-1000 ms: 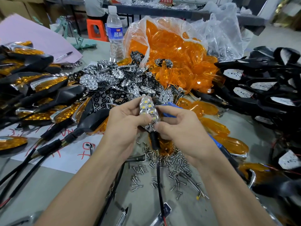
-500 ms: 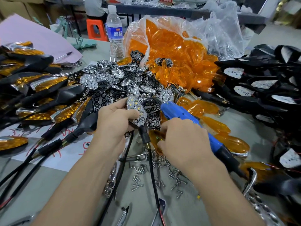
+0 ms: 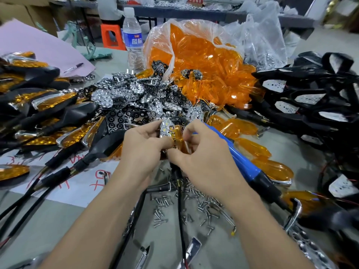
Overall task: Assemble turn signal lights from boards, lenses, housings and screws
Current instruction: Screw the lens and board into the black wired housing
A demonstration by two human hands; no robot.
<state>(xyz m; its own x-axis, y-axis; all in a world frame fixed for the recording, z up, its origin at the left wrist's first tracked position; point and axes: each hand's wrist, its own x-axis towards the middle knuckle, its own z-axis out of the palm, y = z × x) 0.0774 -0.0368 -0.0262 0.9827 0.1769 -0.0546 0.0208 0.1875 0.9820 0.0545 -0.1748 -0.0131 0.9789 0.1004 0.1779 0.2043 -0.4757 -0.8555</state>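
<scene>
Your left hand point(image 3: 143, 150) grips silver chrome reflector board with lit LEDs point(image 3: 166, 129), thumb curled over its lower end; your right hand point(image 3: 206, 162) pinches amber translucent plastic lens point(image 3: 177, 135) against board's right edge; both parts held over loose pile of small silver screws point(image 3: 186, 206) (black cable point(image 3: 179, 210) hangs beneath); blue-handled electric screwdriver point(image 3: 240, 162) lies just behind right hand; clear bag of orange lenses point(image 3: 204, 61) beyond.
</scene>
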